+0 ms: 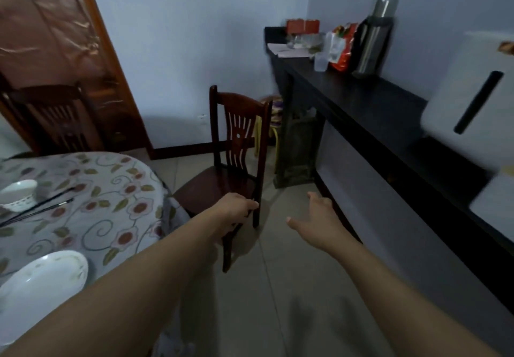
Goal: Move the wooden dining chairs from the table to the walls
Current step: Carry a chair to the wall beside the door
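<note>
Wooden chair (236, 162) stands beside the worktop (83, 189), seat partly under the cloth. Left hand (236, 209): fingers closed around the seat's rear corner at the back leg; right hand (317, 223) spread, empty, near. Advice: take the backrest with the right hand, lift clear, carry to the wall (180, 37).

Left of the left hand (236, 212), table (91, 189) and plate (41, 281) run off-frame. Right of the right hand (319, 223), a white appliance (467, 84) is blurred and cropped.
</note>
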`<action>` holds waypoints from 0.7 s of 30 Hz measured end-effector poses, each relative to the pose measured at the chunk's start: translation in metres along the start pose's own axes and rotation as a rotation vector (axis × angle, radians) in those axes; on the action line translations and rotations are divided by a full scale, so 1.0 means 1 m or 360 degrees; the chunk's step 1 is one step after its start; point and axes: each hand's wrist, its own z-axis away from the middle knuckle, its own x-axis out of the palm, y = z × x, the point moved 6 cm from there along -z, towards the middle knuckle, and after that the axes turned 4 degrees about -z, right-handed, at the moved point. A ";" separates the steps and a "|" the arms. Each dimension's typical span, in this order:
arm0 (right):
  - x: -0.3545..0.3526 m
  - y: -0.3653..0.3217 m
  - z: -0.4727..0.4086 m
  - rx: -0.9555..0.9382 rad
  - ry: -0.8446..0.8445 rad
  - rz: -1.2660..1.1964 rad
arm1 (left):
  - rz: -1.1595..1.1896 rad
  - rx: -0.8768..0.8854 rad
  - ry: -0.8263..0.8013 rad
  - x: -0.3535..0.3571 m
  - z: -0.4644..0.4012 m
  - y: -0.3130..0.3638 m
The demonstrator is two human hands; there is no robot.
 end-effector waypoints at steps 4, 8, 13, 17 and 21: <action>-0.005 -0.028 -0.064 -0.0107 -0.0031 0.0072 | 0.0116 0.0037 0.0090 -0.023 -0.054 0.032; -0.009 -0.055 -0.125 -0.0152 -0.0061 0.0075 | 0.0178 0.0051 0.0076 -0.041 -0.111 0.065; -0.013 -0.080 -0.201 -0.0152 -0.0079 0.0095 | 0.0220 -0.0024 0.0082 -0.064 -0.167 0.097; -0.014 -0.107 -0.264 -0.0201 -0.0140 0.0111 | 0.0221 -0.0032 0.0128 -0.090 -0.214 0.121; -0.014 -0.135 -0.337 -0.0274 -0.0147 0.0122 | 0.0295 -0.0044 0.0229 -0.111 -0.268 0.148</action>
